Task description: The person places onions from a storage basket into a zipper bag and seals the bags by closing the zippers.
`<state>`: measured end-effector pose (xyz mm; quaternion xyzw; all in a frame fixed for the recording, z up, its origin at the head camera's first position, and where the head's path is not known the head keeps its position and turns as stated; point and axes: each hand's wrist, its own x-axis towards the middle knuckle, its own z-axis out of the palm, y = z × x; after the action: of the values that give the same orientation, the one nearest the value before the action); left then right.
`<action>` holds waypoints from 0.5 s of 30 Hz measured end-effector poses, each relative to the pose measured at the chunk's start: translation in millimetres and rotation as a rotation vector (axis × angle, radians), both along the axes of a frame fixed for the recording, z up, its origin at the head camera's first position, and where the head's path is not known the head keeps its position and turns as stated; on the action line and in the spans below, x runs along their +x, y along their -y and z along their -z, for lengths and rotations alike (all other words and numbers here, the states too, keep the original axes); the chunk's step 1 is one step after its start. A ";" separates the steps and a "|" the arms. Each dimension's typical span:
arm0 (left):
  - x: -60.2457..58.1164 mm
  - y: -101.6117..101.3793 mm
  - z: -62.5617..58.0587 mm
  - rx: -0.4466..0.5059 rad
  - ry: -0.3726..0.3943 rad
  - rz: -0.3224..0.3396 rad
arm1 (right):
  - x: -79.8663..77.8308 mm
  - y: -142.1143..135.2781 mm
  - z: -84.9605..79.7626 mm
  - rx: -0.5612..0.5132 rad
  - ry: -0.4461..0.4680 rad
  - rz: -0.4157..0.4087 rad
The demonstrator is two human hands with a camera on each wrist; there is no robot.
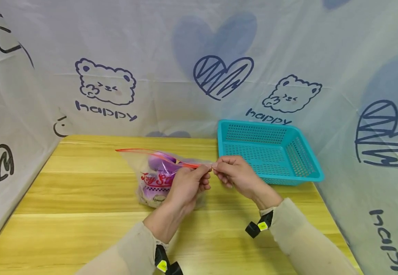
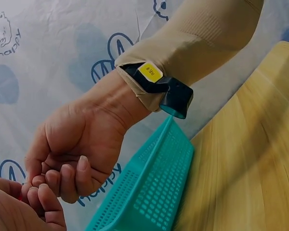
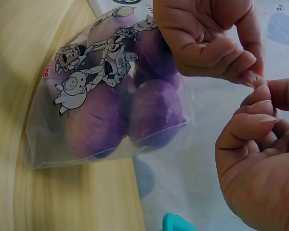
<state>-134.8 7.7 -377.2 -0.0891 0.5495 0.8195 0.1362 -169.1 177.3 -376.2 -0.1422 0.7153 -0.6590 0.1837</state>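
Note:
A translucent zip bag [image 1: 131, 164] with a red zip strip [image 1: 133, 150] and cartoon printing stands on the table, holding several purple round things [image 3: 156, 113]. My left hand [image 1: 186, 185] pinches the zip strip close to its right end, thumb on top. Right beside it, my right hand [image 1: 237, 173] pinches the bag's top corner between thumb and forefinger. The fingertips of both hands meet at this corner in the right wrist view. Part of the bag's front is hidden behind the left hand.
A teal perforated basket [image 1: 308, 177] sits at the back right of the wooden table [image 1: 82, 214], just beyond the right hand. White cloth [image 1: 161, 76] with heart and bear drawings hangs around the table's back and sides.

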 end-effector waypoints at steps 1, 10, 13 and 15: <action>-0.1 -0.2 -0.1 0.000 -0.002 -0.001 | -0.2 -0.7 0.0 -0.003 0.002 0.002; 10.2 9.2 -2.5 0.004 -0.033 -0.111 | -3.1 3.7 -5.5 0.002 -0.004 -0.012; 15.5 10.7 -3.0 -0.021 -0.076 -0.191 | -6.0 11.3 -7.7 0.036 -0.046 -0.008; 17.1 9.2 -2.3 -0.026 -0.097 -0.222 | -6.6 14.4 -8.3 0.056 -0.052 0.017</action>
<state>-117.6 -1.5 -374.9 -0.1114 0.5528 0.8256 0.0168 -175.6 162.9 -367.9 -0.1478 0.7392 -0.6364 0.1635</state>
